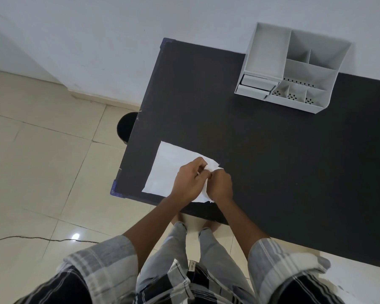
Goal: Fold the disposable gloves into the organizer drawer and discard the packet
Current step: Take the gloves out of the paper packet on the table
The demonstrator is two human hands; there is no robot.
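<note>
A flat white packet (165,170) lies on the near left corner of the black table (261,150). My left hand (190,181) and my right hand (221,184) both pinch its right edge, fingertips meeting, and the edge is lifted and crumpled between them. Whether gloves are out of the packet cannot be told. The white desk organizer (294,66) stands at the table's far edge against the wall, with two small drawers (256,85) at its lower left, pulled slightly out.
A black round bin (125,128) stands on the tiled floor just left of the table, partly hidden under its edge. A thin cable (31,238) runs across the floor at left. The white wall is behind the table.
</note>
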